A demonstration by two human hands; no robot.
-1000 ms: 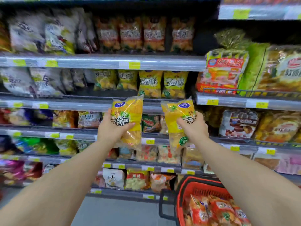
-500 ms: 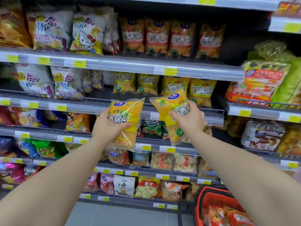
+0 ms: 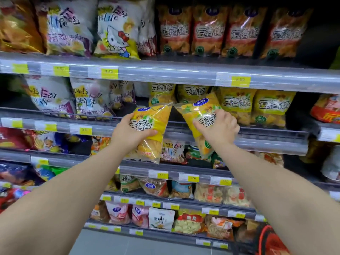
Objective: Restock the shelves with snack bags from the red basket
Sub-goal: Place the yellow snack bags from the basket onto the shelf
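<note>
Stocked shelves, yellow packs behind two held snack bags

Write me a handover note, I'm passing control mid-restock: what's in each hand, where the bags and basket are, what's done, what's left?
Left hand: fingers grip the left yellow bag, held up in front of the shelves.
Right hand: grips the right yellow bag, tilted, its top near the row of matching yellow bags.
Red basket: low right, mostly out of frame, contents out of view.
Done: two bags picked up.
Left: set both into that row, then probably return to the basket.
</note>
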